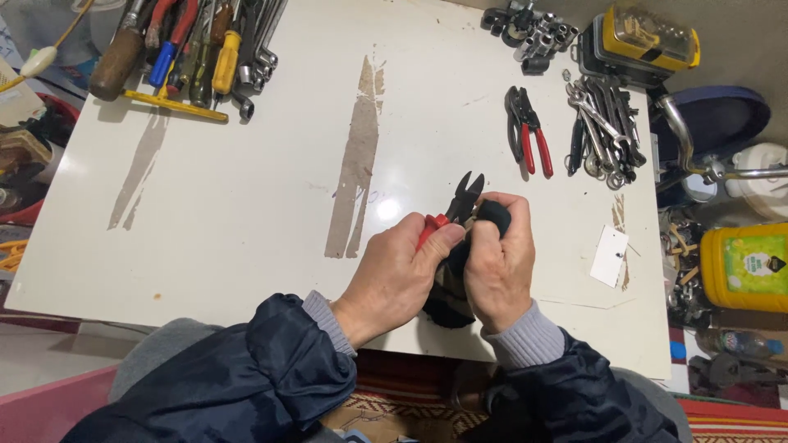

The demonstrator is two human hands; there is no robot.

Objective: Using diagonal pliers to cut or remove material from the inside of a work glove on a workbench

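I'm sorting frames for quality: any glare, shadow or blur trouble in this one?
Head view: a small bright glare spot sits on the white table just left of the cutting pliers; soft shadows fall beneath the left hand and right hand; the hands and the red-handled pliers look sharp; table edges bow slightly from the wide lens.

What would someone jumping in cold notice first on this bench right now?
Front and centre, the left hand and right hand grip red-handled cutting pliers and a dark cloth over the white table. A second pair of red-handled pliers lies beyond them, beside a heap of wrenches on the right. A pile of screwdrivers and spanners crowds the far left corner.
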